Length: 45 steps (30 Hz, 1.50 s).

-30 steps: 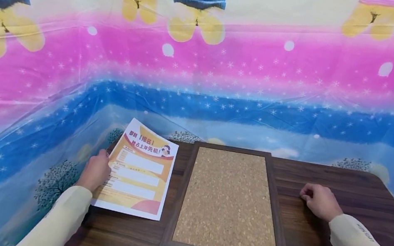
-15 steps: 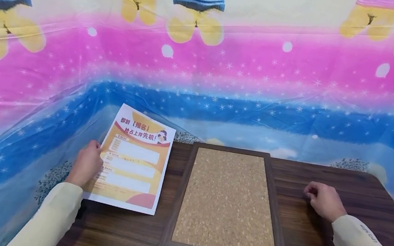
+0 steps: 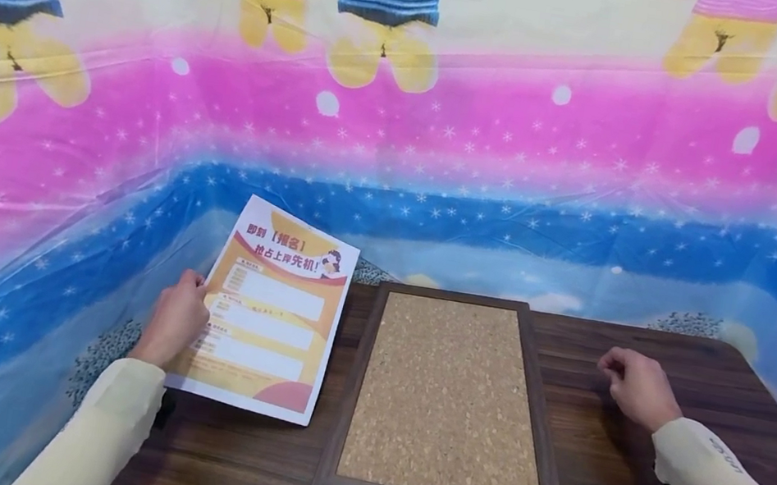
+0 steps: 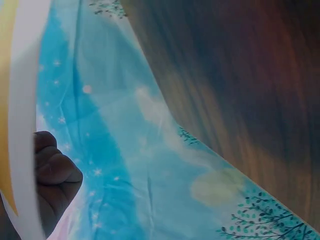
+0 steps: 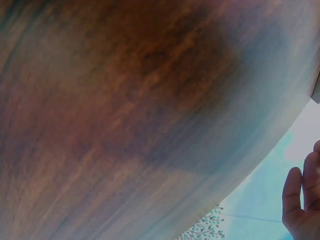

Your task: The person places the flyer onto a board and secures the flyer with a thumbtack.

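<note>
My left hand (image 3: 174,320) grips the left edge of a printed poster (image 3: 271,305) and holds it tilted above the table's left side. White margins, orange and yellow blocks and Chinese lettering show on its face. In the left wrist view, curled fingers (image 4: 57,170) appear behind the sheet's white edge. A cork board (image 3: 451,405) in a dark brown frame lies flat on the table, to the right of the poster. Beyond the board's right side, my right hand (image 3: 640,387) hovers over the wood with loosely bent fingers, holding nothing; the right wrist view catches only part of it.
The dark wood-grain table (image 3: 589,354) has a rounded far right corner. A printed cloth backdrop (image 3: 403,141) with bears, pink and blue bands and snowflakes hangs behind the table and along its left and right sides.
The left hand has raised the poster off its lower position, first up and leftward, then slightly back to the right. The right hand has barely shifted, and the cork board stays put.
</note>
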Available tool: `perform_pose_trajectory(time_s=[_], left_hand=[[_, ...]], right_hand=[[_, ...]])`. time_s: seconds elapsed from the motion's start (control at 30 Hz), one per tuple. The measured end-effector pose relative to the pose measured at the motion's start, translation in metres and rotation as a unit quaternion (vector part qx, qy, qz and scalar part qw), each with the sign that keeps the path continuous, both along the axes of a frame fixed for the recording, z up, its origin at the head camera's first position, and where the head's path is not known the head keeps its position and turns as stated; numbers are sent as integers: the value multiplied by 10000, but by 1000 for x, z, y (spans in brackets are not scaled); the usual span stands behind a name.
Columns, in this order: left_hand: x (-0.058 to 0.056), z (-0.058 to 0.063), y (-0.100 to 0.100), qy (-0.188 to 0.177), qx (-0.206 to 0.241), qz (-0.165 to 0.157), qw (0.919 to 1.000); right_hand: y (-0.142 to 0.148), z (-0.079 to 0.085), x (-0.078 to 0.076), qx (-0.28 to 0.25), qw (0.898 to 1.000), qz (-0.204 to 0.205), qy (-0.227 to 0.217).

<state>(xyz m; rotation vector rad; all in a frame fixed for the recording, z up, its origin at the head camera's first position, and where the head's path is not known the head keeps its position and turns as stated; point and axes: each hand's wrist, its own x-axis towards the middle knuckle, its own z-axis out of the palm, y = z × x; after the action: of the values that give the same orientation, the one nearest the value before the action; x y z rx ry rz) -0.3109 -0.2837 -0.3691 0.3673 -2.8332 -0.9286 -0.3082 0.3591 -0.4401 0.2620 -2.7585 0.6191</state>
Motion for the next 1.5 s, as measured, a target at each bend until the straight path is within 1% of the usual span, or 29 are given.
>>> perform_pose_trajectory(time_s=[0.13,0.33,0.53,0.77,0.83,0.93,1.03,1.17,1.37,1.5], left_hand=[[1,4,5,75,-23,-88,9999],[1,10,17,182,-32,-156,9997],[3,17,31,403,-159,-331,9985],[4,23,48,600,67,-398,9974],[3,24,54,591,128,-448,9972],[1,24,62,540,128,-509,9972],[-3,23,71,521,31,-494,9974],[-8,18,83,573,-79,-506,9970],[-15,11,103,625,-71,-639,9960],[-19,9,116,661,-29,-743,9950]], right_hand=[[0,3,2,-20,10000,36,34],[1,8,4,-10,9997,222,131],[0,10,3,-4,9996,204,207],[0,16,2,-9,9992,285,265],[0,19,1,-2,9992,312,268],[-1,23,0,-1,9990,350,284],[-4,28,-1,-25,9989,381,262],[-8,35,-2,-75,9990,416,126],[-11,39,-4,-77,9990,420,158],[-12,41,-5,-108,9990,428,116]])
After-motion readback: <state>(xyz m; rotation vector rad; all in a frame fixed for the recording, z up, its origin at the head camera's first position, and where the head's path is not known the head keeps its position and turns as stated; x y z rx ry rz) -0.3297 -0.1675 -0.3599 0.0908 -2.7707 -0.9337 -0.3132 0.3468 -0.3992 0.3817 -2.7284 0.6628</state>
